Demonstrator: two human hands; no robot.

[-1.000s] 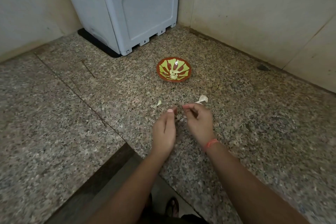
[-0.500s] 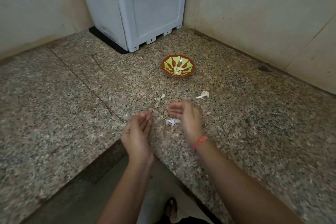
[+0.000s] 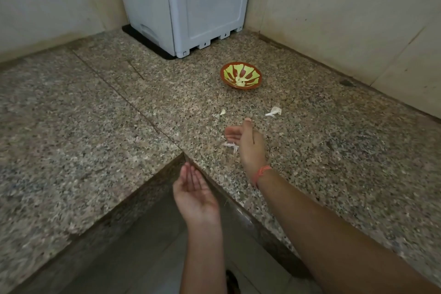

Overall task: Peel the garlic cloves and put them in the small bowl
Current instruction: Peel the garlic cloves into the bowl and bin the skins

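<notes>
A small red bowl with a yellow-green pattern sits on the granite counter and holds peeled garlic cloves at its bottom. Papery garlic skins lie in front of it: one white scrap to the right, a small piece to the left, and another scrap right beside my right hand. My right hand hovers over the counter with relaxed fingers and holds nothing. My left hand is palm up with straight fingers, off the counter's inner corner, and is empty.
A grey plastic appliance stands on a black mat in the back corner. Tiled walls close the counter at the back and right. The counter's inner edge drops to the floor, where a sandalled foot shows.
Both hands were together pinching at a clove a second ago. They have since parted and opened; the left hand has drawn back past the counter edge, palm up. A skin scrap now lies by the right hand.
</notes>
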